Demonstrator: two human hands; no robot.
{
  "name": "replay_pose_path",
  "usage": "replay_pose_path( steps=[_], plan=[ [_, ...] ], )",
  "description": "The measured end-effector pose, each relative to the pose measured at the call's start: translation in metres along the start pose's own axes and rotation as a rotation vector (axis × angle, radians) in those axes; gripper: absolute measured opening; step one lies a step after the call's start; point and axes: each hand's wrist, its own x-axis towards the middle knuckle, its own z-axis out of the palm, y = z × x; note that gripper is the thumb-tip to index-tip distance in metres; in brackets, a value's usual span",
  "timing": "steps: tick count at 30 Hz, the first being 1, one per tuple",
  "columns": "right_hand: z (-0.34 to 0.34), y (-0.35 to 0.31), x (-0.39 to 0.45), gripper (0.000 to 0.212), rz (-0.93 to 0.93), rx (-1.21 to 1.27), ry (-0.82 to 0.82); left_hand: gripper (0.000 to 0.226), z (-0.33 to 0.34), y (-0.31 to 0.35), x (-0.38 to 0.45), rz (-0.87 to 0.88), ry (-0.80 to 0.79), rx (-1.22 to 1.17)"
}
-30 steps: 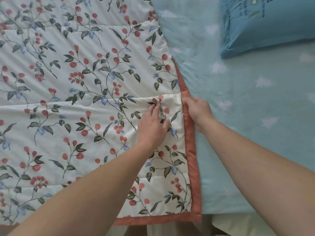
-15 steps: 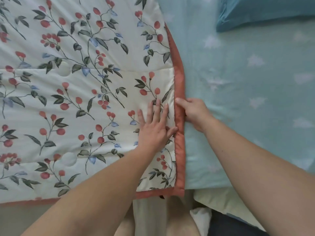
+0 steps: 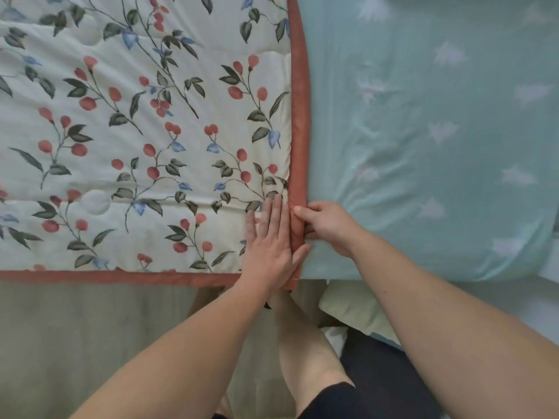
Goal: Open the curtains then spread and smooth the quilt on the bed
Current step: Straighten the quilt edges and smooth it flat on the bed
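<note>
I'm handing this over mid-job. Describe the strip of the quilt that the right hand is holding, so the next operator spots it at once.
Start at the floral quilt covering the left of the bed, beside the bare pale-green sheet. Along its right side runs a plain rust-red border; the right hand pinches it near the quilt's near corner, with the left hand flat beside it. Unlike the berry-and-leaf print, it has no pattern.

Cream quilt with red berries, rust border; pale-green leaf-print sheet.
</note>
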Motion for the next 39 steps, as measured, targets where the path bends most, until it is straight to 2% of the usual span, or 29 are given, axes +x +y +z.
replay_pose_path(
  steps=[2,5,8,10,12,17,19,21,23,25,28,32,33,36,39],
  plan=[
    [0.002,0.011,-0.002,0.019,-0.035,0.059,0.063,0.095,0.007,0.005,-0.019,0.0,-0.03,-0.034],
    [0.008,0.02,-0.011,0.024,0.006,0.162,0.102,0.09,0.02,0.009,-0.059,0.012,-0.09,-0.047],
    [0.012,0.04,-0.028,0.029,0.081,-0.036,0.014,0.09,0.029,0.013,-0.088,0.042,-0.189,-0.133],
    [0.016,0.057,-0.041,0.023,0.104,-0.178,-0.027,0.091,0.031,0.015,-0.099,0.071,-0.233,-0.184],
    [0.019,0.073,-0.049,0.019,0.109,-0.157,-0.026,0.091,0.033,0.013,-0.105,0.099,-0.246,-0.21],
    [0.026,0.103,-0.06,0.021,0.114,-0.031,0.149,0.088,0.03,0.002,-0.12,0.266,-0.213,-0.232],
    [0.035,0.108,-0.064,0.019,0.084,-0.01,0.215,0.082,0.016,-0.011,-0.123,0.283,-0.169,-0.232],
    [0.044,0.108,-0.065,0.018,0.07,-0.002,0.241,0.074,0.004,-0.026,-0.118,0.204,-0.034,-0.208],
    [0.051,0.114,-0.065,0.016,0.05,-0.041,0.241,0.073,-0.003,-0.041,-0.116,0.041,0.026,-0.172],
    [0.054,0.125,-0.065,0.014,0.024,-0.114,0.303,0.078,-0.002,-0.051,-0.121,-0.063,-0.06,-0.167],
    [0.053,0.137,-0.065,0.022,-0.013,-0.278,0.423,0.084,-0.002,-0.055,-0.135,-0.023,-0.238,-0.172],
    [0.067,0.118,-0.082,0.011,-0.001,-0.532,0.425,0.078,-0.047,-0.055,-0.14,-0.163,-0.367,-0.399],
    [0.07,0.112,-0.089,0.016,0.027,-0.604,0.417,0.077,-0.062,-0.059,-0.144,-0.189,-0.39,-0.428],
    [0.077,0.099,-0.117,0.025,0.132,-0.747,0.421,0.075,-0.103,-0.076,-0.169,-0.271,-0.379,-0.475],
    [0.1,0.07,-0.153,0.033,0.082,-0.79,0.393,0.075,-0.15,-0.1,-0.207,-0.407,-0.304,-0.534]
  ],
)
